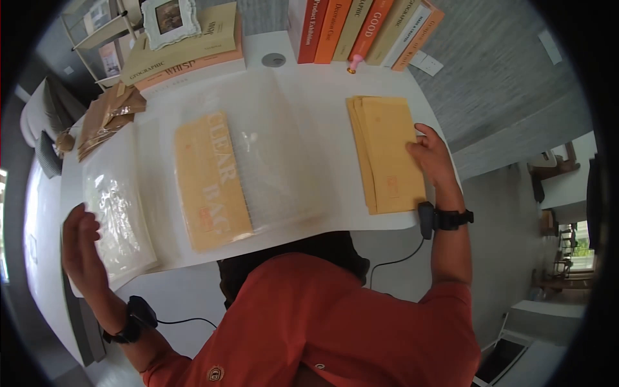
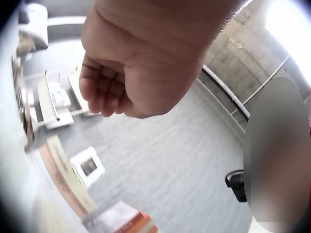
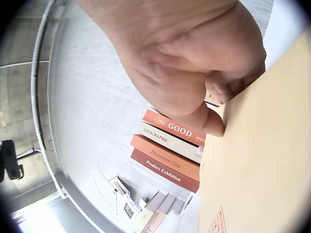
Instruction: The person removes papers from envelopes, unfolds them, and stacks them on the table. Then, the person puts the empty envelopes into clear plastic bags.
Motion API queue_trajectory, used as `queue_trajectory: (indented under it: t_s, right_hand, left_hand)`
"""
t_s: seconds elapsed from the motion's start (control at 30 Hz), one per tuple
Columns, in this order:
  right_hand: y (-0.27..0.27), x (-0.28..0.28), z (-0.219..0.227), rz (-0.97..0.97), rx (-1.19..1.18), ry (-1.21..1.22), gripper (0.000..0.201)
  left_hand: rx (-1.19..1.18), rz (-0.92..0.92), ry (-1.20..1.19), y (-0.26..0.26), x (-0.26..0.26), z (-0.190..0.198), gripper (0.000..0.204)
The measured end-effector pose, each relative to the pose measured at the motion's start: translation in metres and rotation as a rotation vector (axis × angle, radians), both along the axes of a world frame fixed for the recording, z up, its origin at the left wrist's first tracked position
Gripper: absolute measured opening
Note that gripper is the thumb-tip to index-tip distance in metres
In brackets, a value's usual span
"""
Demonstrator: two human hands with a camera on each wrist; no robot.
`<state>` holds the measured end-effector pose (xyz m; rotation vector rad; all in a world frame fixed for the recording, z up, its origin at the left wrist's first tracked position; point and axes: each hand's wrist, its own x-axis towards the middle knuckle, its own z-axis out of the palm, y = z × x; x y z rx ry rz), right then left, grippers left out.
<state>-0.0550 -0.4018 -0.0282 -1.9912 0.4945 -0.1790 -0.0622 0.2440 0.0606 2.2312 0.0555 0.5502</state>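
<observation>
On the right of the desk lies a stack of tan paper envelopes [image 1: 390, 155]. My right hand [image 1: 433, 158] pinches its right edge; in the right wrist view the hand [image 3: 189, 63] has its thumb on the top face of an envelope [image 3: 262, 145] and the other fingers partly hidden behind the edge. An envelope [image 1: 209, 174] lies under clear plastic printed "CLEAR BAG" at centre left. My left hand [image 1: 85, 248] hangs over the desk's left edge beside clear plastic bags [image 1: 119, 206]. In the left wrist view that hand [image 2: 131, 68] has loosely bent fingers and holds nothing.
Brown packets [image 1: 113, 116] lie at the back left, near stacked books [image 1: 187, 55] topped by a white picture frame [image 1: 170, 22]. Upright books [image 1: 361, 32] and a pink pin-shaped object [image 1: 354, 62] stand at the back of the white desk [image 1: 264, 45].
</observation>
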Motion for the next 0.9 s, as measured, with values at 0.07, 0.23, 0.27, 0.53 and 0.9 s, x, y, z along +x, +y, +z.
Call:
queue_trajectory:
  t_s: [0.07,0.23,0.27,0.53,0.9]
  right_hand:
    - [0.009,0.003,0.007,-0.022,-0.218,0.0,0.061]
    - [0.018,-0.012,0.017,0.054,-0.27,-0.111,0.053]
    - [0.032,-0.02,0.028,0.105,-0.204,-0.092,0.052]
    - [0.196,-0.007,0.035,0.665,-0.367,-0.38,0.059]
    - [0.251,0.024,0.003,0.695,-0.683,-0.253,0.057]
  left_hand:
    - [0.097,-0.175,0.185,-0.078,0.005,-0.007,0.048]
    - [0.388,-0.131,0.348,-0.122,0.05,-0.064,0.076]
    - [0.439,-0.119,0.335,-0.122,0.055,-0.071,0.079]
    - [0.024,-0.18,0.47,-0.107,0.064,-0.066,0.069]
    - [-0.965,-0.513,0.552,-0.111,0.042,-0.074,0.032]
